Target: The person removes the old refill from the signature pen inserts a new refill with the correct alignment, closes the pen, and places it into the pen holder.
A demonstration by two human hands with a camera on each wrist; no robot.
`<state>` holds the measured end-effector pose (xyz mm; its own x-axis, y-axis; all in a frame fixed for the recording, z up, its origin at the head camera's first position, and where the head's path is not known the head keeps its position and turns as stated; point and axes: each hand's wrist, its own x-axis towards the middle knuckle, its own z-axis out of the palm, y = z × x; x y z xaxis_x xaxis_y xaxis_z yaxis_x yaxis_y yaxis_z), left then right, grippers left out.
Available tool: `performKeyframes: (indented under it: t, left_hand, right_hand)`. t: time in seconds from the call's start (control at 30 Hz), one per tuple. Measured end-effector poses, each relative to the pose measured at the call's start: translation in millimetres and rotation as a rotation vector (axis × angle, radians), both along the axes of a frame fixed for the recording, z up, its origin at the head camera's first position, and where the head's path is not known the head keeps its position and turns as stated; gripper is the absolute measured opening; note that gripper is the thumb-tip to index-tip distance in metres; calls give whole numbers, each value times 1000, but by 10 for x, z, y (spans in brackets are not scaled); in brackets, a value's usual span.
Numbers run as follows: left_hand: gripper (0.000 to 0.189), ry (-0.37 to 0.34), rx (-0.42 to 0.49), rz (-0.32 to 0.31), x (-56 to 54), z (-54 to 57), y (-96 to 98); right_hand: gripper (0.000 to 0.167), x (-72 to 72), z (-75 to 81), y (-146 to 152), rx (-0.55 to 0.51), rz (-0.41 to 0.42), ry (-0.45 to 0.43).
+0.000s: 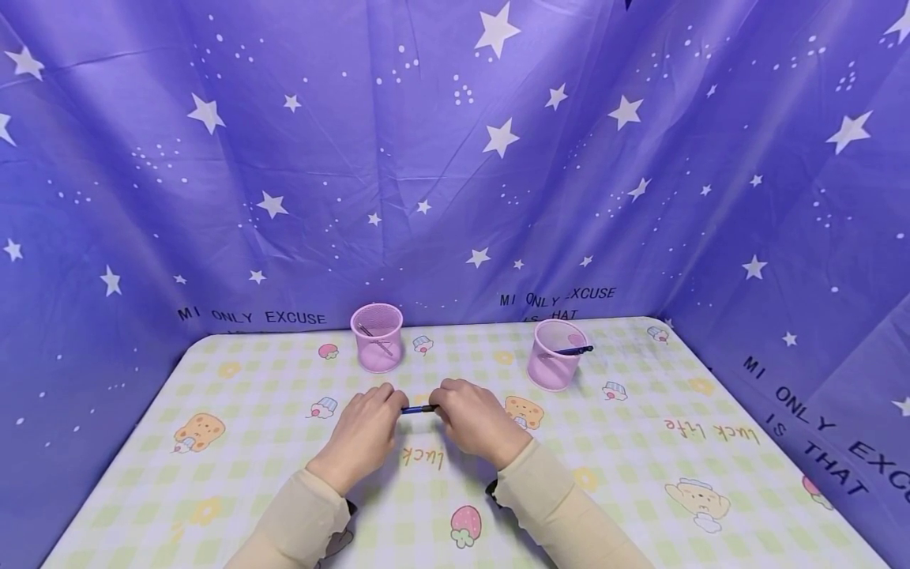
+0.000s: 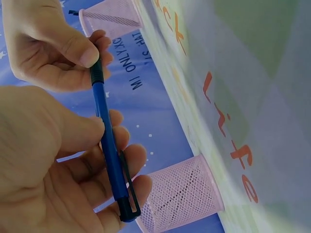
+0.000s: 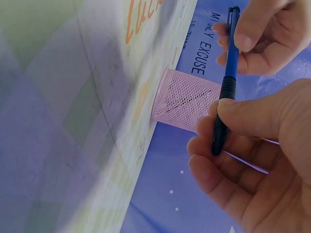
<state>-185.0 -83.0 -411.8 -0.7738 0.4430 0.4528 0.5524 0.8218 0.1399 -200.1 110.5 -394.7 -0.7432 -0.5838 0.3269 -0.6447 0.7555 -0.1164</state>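
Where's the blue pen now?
Below and slightly left of the head view's centre, the blue pen is held by left hand and right hand, nearer than both pink mesh cups.

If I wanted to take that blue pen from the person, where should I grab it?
Probably pinch the blue pen mid-barrel, from above: it lies roughly level, with the left hand at its clip end and the right hand at its dark grip end, leaving a short, straight stretch bare between them.

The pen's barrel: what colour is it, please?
The pen's barrel is blue; the left wrist view shows it best.
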Motion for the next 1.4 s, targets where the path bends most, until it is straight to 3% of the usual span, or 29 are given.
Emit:
performKeyframes:
  t: [0.17, 0.5, 1.4]
  left_hand:
    - [11, 6, 23, 1, 1, 7, -6]
    - [28, 45, 104, -13, 6, 16, -14]
    - [8, 45, -12, 0, 8, 25, -3]
  right_hand:
    - [9, -6, -12, 2, 0, 3, 10]
    - [11, -5, -31, -9, 5, 7, 15]
    - [8, 1, -32, -4, 4, 8, 16]
